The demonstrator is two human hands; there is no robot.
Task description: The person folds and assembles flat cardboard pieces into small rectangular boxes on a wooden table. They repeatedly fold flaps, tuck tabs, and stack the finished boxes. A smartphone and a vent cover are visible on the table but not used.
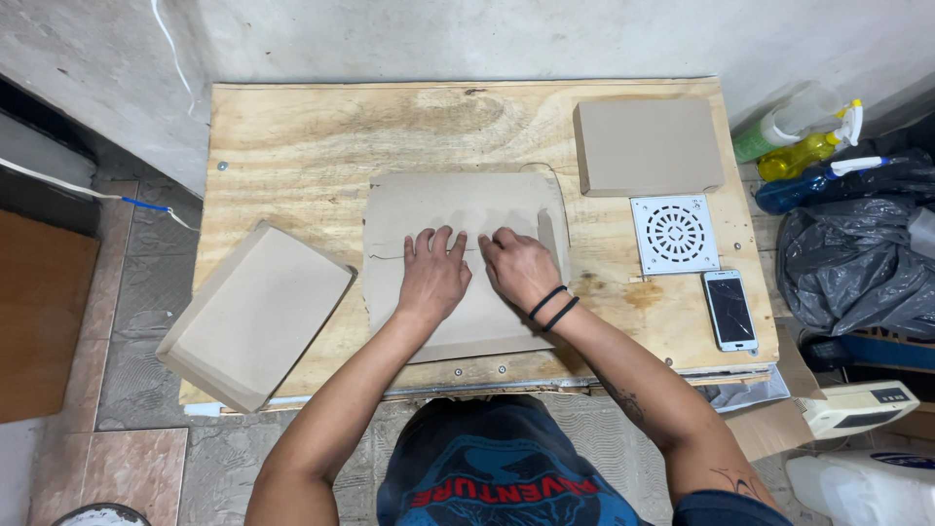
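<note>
Here, two hands press a flat cardboard sheet in the middle of the bench.
The left hand and right hand lie spread open, gripping nothing, holding its fold flat; a folded box waits at nine o'clock.

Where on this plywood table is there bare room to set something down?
The widest bare patch on the table is the back left, bordered by the wall, the left box and the flat cardboard. A narrow strip runs between the cardboard and the phone. The right side is crowded: back box, white grate, phone. Both hands press the cardboard.
</note>
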